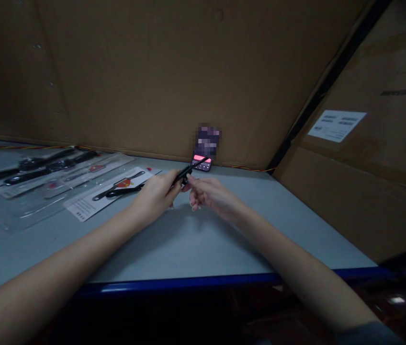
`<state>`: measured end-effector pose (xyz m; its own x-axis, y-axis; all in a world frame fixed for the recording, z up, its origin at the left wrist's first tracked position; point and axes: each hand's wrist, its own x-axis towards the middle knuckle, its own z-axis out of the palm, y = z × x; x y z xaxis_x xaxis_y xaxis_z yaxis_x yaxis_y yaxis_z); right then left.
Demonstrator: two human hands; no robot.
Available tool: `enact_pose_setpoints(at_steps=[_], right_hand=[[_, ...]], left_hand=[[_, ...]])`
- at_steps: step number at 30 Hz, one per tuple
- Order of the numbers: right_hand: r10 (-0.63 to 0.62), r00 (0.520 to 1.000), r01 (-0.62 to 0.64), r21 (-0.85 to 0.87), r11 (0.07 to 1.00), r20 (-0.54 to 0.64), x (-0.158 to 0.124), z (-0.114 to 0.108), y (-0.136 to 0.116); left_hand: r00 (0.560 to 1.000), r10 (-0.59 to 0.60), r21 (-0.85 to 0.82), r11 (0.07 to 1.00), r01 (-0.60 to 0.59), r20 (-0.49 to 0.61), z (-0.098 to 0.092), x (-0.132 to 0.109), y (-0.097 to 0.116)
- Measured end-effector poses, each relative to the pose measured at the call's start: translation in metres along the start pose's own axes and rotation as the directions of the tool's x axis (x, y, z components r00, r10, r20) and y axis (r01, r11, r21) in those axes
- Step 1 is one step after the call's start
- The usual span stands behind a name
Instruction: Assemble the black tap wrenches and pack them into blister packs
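My left hand (156,194) is closed around a slim black tool (188,170), whose narrow end sticks out up and to the right. Close beside it, my right hand (212,194) pinches the tool near its middle with thumb and forefinger, while the other fingers curl loosely below. Another black length (126,191) shows left of my left hand, over a printed card (90,199). Whether it belongs to the held tool is hidden by the hand. The card pictures a dark long-handled tool and a red patch. Both hands are above the grey tabletop (203,244).
Clear plastic packs (19,208) and several black-handled items (52,167) lie on the left. A phone (203,163) with a lit screen leans against the cardboard wall (152,86) at the back. A large labelled carton (364,177) borders the right. The table has a blue front edge (188,285).
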<state>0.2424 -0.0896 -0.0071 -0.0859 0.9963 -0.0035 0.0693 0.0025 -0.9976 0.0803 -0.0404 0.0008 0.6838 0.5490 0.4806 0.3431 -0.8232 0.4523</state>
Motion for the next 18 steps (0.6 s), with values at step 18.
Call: enact_pose_setpoints(at_steps=[18], right_hand=[[-0.724,0.689,0.356,-0.884,0.302,0.029,-0.008,-0.004,0.000]], left_hand=[[0.976,-0.186,-0.497,0.840,0.216,0.111,0.004,0.005,-0.010]])
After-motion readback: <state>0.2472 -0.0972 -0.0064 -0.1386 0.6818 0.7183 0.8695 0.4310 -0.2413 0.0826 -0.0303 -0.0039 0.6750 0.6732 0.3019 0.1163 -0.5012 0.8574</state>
